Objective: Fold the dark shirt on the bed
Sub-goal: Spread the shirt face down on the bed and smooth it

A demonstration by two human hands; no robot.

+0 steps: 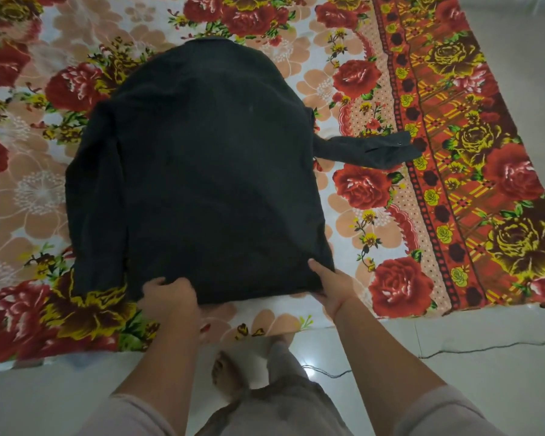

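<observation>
Black on floral: grips the hem of the dark shirt (202, 171) at the near edge of the bed (29, 190), left hand (168, 296) and right hand (331, 289) both clenched on it.

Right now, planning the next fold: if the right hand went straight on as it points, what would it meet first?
The right hand grips the dark shirt at its hem, so it would probably meet the shirt's own body.

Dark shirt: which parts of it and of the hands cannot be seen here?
- Head view: underside of the dark shirt, hidden by its own cloth.
- Head view: fingertips of the left hand and right hand, tucked under the hem.
- Head view: far end of the bed, cut off by the top edge.
</observation>
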